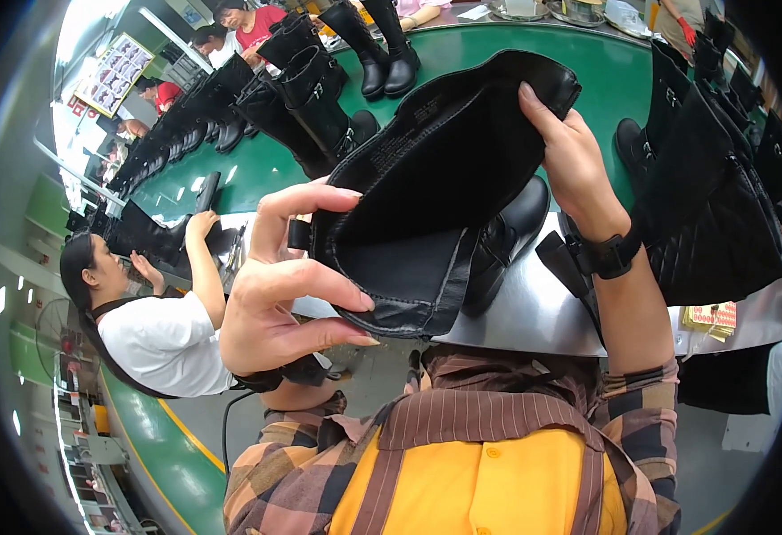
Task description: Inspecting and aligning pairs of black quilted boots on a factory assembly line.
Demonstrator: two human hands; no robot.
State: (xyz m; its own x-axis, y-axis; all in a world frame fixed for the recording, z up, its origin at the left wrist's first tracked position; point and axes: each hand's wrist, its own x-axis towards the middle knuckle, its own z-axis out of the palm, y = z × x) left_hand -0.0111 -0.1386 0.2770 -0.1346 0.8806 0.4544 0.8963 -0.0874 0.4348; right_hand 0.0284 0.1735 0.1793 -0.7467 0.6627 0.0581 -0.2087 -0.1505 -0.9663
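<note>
A tall black boot [427, 205] is in front of me with its shaft opening turned toward me, so the dark lining shows. My left hand [288, 276] grips the near left part of the rim, thumb and fingers closed on its edge. At the far right of the opening, my right hand [574, 156] pinches the rim, thumb inside and fingers hidden behind the leather. A rounded black toe and buckled strap [516, 223] show behind the shaft, above the metal worktop; whether they belong to this boot I cannot tell.
A green table [471, 62] with a metal edge [534, 303] stretches ahead. Several black boots [320, 107] stand at the left, more [712, 196] crowd the right. A co-worker in white [159, 339] handles a boot at the left. Printed cards [712, 316] lie at the right edge.
</note>
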